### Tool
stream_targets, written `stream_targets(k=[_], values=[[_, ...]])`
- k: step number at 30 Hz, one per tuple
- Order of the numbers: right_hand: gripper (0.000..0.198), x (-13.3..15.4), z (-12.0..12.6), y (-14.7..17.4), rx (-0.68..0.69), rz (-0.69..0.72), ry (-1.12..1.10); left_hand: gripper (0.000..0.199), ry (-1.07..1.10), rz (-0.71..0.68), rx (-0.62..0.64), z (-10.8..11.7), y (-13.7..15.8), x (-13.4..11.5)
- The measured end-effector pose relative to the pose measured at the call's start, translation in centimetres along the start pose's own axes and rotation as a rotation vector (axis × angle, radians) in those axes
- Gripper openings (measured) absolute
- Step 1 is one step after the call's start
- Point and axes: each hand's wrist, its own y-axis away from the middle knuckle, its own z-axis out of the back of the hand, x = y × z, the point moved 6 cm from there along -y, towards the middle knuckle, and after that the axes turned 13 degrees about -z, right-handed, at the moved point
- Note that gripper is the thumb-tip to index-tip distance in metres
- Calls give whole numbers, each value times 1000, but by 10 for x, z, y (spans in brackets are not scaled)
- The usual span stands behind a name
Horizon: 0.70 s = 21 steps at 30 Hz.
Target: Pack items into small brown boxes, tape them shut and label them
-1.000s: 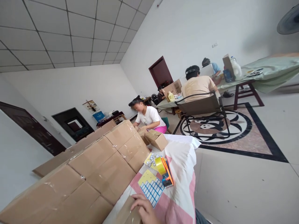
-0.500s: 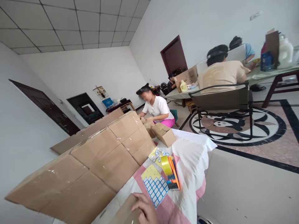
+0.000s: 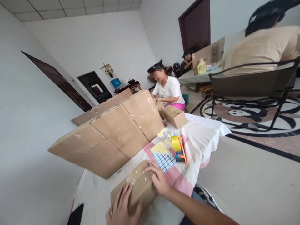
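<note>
A taped cardboard box (image 3: pixel 140 184) lies on the cloth-covered table in front of me. My left hand (image 3: pixel 123 204) rests on its near left part, fingers stretched out over the top. My right hand (image 3: pixel 159 179) curls its fingers over the far right edge and holds the box there. Shiny clear tape shows along the top seam. Beyond my right hand, a tape dispenser (image 3: pixel 183 151) with an orange frame carries a yellow roll of tape (image 3: pixel 175 143). It stands beside a sheet printed with blue-outlined blocks (image 3: pixel 164 157).
A stacked wall of taped boxes (image 3: pixel 117 128) runs along the left side. Another box (image 3: pixel 174 116) sits at the far end, near a seated co-worker (image 3: pixel 170 90). A dark flat object (image 3: pixel 76 215) lies at the lower left. On the right stands an occupied chair (image 3: pixel 253 82).
My view has tilted down and shifted left. The box shows more fully now, and my left hand has come into view on it. My right hand stays at the box's edge.
</note>
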Motion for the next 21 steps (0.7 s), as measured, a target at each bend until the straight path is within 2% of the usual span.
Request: stream_targets(k=[3,8,14,21], values=[[32,0,0,-2,3,17,4,47,27,-53,32,6,1,-4],[31,-1,-1,-3,-5,27,2,48,87,-21,104,10,4,-3],[35,-3,-1,-3,-29,55,14,50,83,-70,50,9,9,-3],[40,-8,-1,-3,-79,65,21,47,-5,-58,-55,2,9,-4]])
